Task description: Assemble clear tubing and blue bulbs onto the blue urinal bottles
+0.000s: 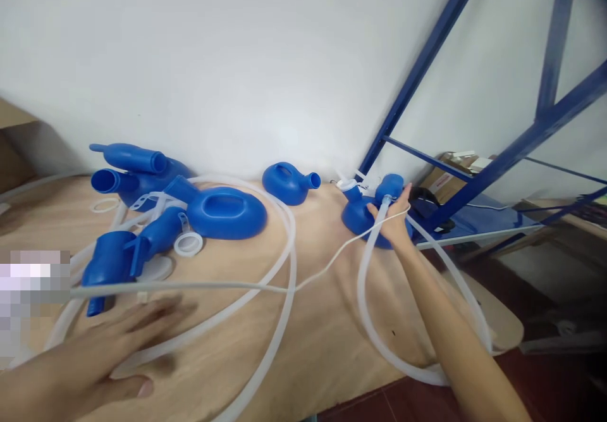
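Note:
At the right side of the table, my right hand (394, 218) is closed around a blue plastic funnel piece (390, 186). A translucent hose (364, 283) is fitted on its spout and loops down past the table edge. Just behind that hand lies a blue urinal bottle (353, 215) with a white cap (348, 185) on its neck. My left hand (137, 333) is open over the table at lower left, fingers stretched and slightly blurred, with nothing in it. Nearest to it is another blue funnel piece (111, 260) with a ribbed spout.
Several blue bottles, including one with a handle (227, 213), lie at left among coiled hoses (289, 251) and a white cap ring (188, 243). Another blue bottle (285, 185) stands by the wall. A thin white cable (190, 286) crosses the table. A blue metal frame (427, 61) rises at right.

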`<state>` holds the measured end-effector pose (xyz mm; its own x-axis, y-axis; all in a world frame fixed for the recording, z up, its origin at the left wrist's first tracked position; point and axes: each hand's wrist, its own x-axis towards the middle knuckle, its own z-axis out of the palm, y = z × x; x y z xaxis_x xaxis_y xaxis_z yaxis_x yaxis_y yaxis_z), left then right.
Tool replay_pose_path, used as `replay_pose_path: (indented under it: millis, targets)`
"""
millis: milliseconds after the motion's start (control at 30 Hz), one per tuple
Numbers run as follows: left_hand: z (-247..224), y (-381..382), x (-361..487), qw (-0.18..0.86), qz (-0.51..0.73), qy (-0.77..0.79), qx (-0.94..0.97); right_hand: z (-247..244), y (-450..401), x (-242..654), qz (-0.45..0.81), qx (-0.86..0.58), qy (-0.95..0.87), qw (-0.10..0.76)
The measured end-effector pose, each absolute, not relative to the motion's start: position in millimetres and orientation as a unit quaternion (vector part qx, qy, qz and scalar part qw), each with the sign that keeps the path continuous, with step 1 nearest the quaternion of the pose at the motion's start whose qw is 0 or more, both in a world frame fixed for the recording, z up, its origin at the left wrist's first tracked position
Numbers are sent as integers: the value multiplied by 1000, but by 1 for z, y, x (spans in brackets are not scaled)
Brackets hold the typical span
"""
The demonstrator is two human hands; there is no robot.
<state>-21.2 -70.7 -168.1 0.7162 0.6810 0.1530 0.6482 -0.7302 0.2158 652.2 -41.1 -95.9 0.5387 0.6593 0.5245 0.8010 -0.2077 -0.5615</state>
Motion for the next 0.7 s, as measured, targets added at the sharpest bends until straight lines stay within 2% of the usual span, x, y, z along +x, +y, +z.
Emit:
replay_pose_path:
  millis: [100, 167, 300, 500, 633, 700]
  targets:
    - [-168, -74, -17, 81, 56, 297, 950, -97, -34, 640, -114, -773, -514, 355]
    - [-164, -75, -11, 55, 71, 282, 955, -92, -34, 645, -111, -758, -547, 337]
    - [-154, -74, -8, 36, 131, 294, 946, -65, -40, 673, -66, -755, -541, 364]
    - [-142, -57, -8, 115, 107, 379, 912, -8, -45, 673, -87, -757, -520, 386]
    - [-133, -25, 18, 72, 132, 459, 875, -10, -38, 632, -77, -731, -605, 307]
    - [-128, -9, 36, 27, 120, 456, 881, -22, -35, 616, -134, -732, -642, 184]
